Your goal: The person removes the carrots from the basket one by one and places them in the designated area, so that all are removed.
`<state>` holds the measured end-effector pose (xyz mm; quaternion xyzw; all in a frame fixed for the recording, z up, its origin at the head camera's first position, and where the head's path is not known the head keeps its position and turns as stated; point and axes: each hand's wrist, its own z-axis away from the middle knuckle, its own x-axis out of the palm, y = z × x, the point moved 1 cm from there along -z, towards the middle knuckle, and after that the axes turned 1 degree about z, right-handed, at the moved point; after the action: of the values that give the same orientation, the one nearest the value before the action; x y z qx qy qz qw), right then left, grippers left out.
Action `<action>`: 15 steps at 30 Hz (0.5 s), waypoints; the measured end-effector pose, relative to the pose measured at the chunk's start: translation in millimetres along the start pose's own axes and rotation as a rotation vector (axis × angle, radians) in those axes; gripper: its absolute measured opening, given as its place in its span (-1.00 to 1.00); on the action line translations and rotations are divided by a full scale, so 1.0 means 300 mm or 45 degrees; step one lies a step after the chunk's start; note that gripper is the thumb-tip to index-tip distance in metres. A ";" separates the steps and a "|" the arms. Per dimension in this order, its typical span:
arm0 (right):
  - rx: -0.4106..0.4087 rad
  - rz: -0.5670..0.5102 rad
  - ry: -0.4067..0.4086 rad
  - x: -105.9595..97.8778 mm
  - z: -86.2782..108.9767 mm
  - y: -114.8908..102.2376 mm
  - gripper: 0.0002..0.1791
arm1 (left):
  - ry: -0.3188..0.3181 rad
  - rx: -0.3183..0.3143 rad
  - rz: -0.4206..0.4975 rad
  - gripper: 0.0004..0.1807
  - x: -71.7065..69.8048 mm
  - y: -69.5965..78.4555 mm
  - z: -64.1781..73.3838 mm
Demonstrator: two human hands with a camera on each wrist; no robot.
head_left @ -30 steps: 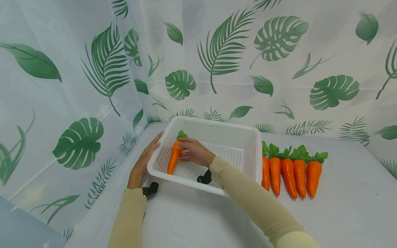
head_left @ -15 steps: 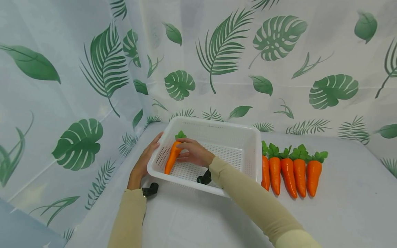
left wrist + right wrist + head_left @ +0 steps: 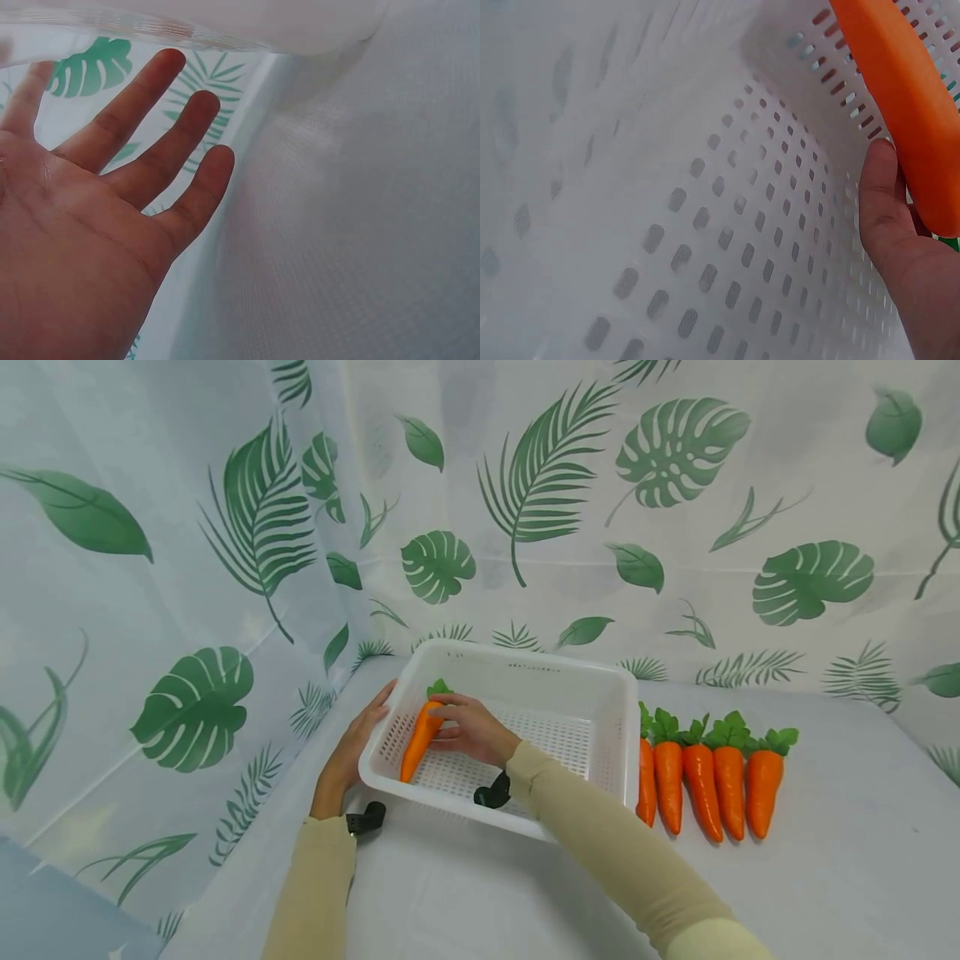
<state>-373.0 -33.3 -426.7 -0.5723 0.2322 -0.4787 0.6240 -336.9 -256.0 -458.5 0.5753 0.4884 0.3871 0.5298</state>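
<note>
A white perforated plastic basket (image 3: 558, 685) stands at an angle on the table. Inside, near its left wall, my right hand (image 3: 476, 727) holds an orange carrot (image 3: 420, 745) with green leaves at its upper end. The right wrist view shows the thumb (image 3: 880, 176) along the side of the carrot (image 3: 907, 97), above the slotted basket floor. Outside the basket, my left hand (image 3: 354, 750) rests against the left wall near the rim. Its fingers (image 3: 124, 116) are spread and fairly straight in the left wrist view, with the palm bare.
Several more carrots (image 3: 702, 793) lie in a row on the white tabletop (image 3: 847, 810), right beside the basket's right wall, leaves pointing away. Leaf-printed curtains (image 3: 540, 510) hang behind and to the left. A black wrist camera (image 3: 492, 792) on the right arm overlaps the basket's front.
The carrot's tip has swung slightly left toward the basket's left wall, the right hand still holding its upper part. The left hand and the basket stay about where they were.
</note>
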 end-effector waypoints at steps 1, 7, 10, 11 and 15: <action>0.001 -0.004 0.004 0.000 0.000 0.000 -0.45 | -0.002 0.004 -0.002 -0.38 0.000 0.000 -0.001; -0.005 0.004 0.007 0.000 -0.001 0.001 -0.47 | 0.000 0.007 -0.021 -0.38 0.002 -0.002 0.000; -0.019 0.009 0.015 0.002 0.001 -0.003 -0.47 | 0.009 0.002 -0.045 -0.37 0.000 -0.005 0.000; -0.025 0.011 0.018 0.003 0.002 -0.004 -0.47 | 0.011 0.000 -0.054 -0.37 0.000 -0.005 0.000; -0.048 0.010 0.028 0.007 0.010 -0.015 -0.46 | 0.022 -0.006 -0.067 -0.37 -0.002 -0.006 -0.002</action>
<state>-371.0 -33.0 -421.1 -0.5776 0.2502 -0.4781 0.6125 -338.0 -256.5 -460.0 0.5576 0.5071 0.3791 0.5369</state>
